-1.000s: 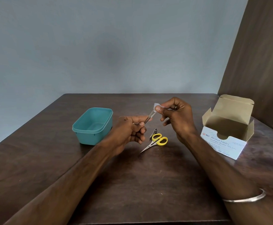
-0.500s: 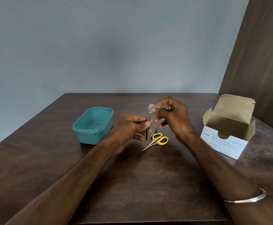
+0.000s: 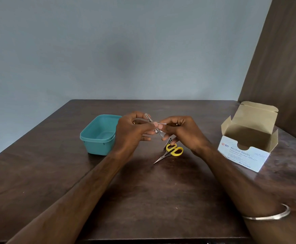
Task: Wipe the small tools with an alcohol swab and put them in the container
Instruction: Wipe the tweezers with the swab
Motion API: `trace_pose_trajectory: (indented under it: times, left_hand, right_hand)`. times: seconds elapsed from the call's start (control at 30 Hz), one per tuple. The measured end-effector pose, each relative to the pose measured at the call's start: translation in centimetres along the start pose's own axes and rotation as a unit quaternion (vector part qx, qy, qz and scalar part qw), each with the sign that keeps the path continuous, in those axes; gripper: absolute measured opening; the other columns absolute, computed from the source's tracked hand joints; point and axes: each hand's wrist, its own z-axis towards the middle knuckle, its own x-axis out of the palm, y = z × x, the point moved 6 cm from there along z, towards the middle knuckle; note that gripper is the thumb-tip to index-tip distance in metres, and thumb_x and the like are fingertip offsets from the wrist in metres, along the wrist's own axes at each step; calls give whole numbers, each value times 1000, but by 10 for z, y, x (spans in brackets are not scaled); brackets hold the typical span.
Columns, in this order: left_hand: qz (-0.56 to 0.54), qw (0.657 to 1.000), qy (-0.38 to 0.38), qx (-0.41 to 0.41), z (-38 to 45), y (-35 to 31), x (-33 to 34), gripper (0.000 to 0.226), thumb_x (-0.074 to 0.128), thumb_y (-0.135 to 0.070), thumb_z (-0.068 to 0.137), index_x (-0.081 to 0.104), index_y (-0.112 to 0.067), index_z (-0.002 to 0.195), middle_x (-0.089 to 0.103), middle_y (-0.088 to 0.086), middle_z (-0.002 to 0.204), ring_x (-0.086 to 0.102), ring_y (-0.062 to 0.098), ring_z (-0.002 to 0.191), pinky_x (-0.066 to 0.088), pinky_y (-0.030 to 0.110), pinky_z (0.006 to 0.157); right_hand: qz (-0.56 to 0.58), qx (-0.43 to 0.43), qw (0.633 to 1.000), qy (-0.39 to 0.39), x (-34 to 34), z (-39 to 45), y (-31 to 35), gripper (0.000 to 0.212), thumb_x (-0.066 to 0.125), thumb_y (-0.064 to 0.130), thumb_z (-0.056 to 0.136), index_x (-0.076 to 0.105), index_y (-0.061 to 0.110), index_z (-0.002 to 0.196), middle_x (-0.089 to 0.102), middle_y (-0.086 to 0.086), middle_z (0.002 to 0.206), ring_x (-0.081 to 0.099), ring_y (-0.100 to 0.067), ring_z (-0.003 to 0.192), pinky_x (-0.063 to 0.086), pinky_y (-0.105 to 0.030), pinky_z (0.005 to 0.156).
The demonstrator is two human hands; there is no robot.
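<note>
Tweezers, slim and of shiny steel [image 3: 154, 126], are being held above the dark wooden table [image 3: 143, 191], beside the empty teal plastic tub [image 3: 98, 138]. The left hand [image 3: 133, 132] is pinching their middle; the right hand [image 3: 182, 131] is pinching a small white swab [image 3: 161, 124] around them. Smooth metal is likely slippery when wet, so they could drop onto the yellow-handled scissors [image 3: 172, 152].

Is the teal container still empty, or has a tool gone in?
Empty: the teal container shows only its bare floor. The left hand still holds the metal tool; the scissors lie on the table.
</note>
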Motion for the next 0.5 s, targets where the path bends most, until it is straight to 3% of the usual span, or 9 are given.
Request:
trace_pose_trajectory:
  times: [0.17, 0.33, 0.4, 0.5]
  left_hand:
    - [67, 997, -24, 29, 1, -2, -4, 16, 83, -16, 76, 69, -22, 83, 75, -1, 76, 73, 15, 75, 60, 33, 56]
    - [73, 996, -33, 34, 2, -4, -5, 17, 83, -17, 76, 68, -21, 83, 75, -3, 73, 72, 12, 75, 56, 26, 51]
    - [83, 995, -27, 40, 2, -5, -4, 18, 82, -15, 76, 68, -24, 82, 75, -5, 73, 72, 11, 74, 56, 25, 51]
    - [89, 995, -26, 46, 2, -5, -4, 18, 82, -15, 76, 69, -24, 82, 75, -5, 72, 71, 11, 72, 57, 27, 53]
  right_hand:
    - [16, 13, 999, 34, 0, -2, 0, 17, 65, 11, 94, 77, 9, 105, 78, -7, 95, 71, -23, 70, 53, -32, 57]
    - [10, 20, 998, 55, 0, -2, 1, 44, 40, -11, 85, 76, 9, 98, 78, -6, 82, 72, -31, 70, 54, -35, 63]
    - [4, 14, 998, 59, -1, -1, -1, 40, 45, -10, 89, 77, 12, 97, 78, -1, 82, 72, -31, 69, 54, -35, 62]
    - [3, 9, 997, 72, -2, -1, -2, 17, 66, 6, 91, 78, 12, 100, 79, -3, 93, 72, -33, 69, 54, -36, 64]
